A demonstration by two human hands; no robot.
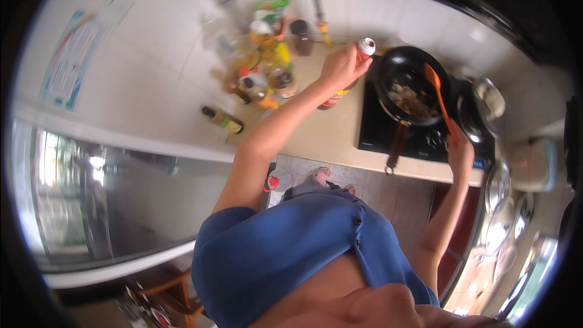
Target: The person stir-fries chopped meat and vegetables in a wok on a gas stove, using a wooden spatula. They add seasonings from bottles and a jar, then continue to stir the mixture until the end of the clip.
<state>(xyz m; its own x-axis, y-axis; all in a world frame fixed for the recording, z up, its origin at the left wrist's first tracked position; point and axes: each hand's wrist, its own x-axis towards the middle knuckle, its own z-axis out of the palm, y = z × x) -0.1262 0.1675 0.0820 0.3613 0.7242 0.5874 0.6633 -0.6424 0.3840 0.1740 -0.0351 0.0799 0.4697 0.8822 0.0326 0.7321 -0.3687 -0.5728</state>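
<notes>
My left hand (339,67) grips a small container with a white neck and a red side (366,47), tilted beside the pan; its mouth looks uncapped. A black frying pan (392,64) sits on the black cooktop (371,133), its dark handle (398,146) pointing towards me. Pale brown pieces of food (410,100) lie in it. My right hand (460,149) holds an orange spatula or spoon (436,83) by the handle, its head over the pan's right inner side. Below my left wrist stands a bottle with a red and yellow label (336,99), partly hidden by my forearm.
Several seasoning bottles and jars (264,84) crowd the counter's left, with a dark-capped bottle (224,120) near its edge. A dark-lidded jar (300,36) stands by the wall. Metal lids (486,95) are right of the pan. The counter's front edge (328,157) runs before my body.
</notes>
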